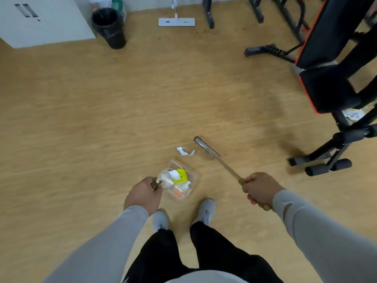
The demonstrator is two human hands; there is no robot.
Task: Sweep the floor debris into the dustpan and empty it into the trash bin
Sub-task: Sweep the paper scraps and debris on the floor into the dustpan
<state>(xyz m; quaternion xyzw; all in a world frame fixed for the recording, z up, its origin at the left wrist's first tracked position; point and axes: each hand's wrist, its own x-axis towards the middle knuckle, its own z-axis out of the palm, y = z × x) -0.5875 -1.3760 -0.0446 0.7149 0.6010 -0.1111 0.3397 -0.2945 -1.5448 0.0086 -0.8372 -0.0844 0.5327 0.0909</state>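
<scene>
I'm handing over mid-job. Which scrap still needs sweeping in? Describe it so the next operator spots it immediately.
Start at the clear dustpan on the wooden floor just ahead of the person's shoes. Just beyond its far edge lies a crumpled white paper scrap, left of the broom head. Unlike the yellow and white rubbish nearby, it sits on bare floor, outside the pan.

Two hands show, the left hand [143, 194] and the right hand [259, 189], each closed round a handle: one clear dustpan [179, 180] and one broom [212, 155]. Just beyond the dustpan lies one crumpled scrap of white paper [184, 151] on the floor, and inside the dustpan sit one yellow piece, one orange piece and a few white bits too blurred to count. Far beyond the dustpan stand one black trash bin [109, 27], one flat mop [176, 21] and one white cabinet [38, 19]; right of the dustpan is one black-and-red exercise bench [328, 84], and just behind it two grey shoes [205, 211].
</scene>
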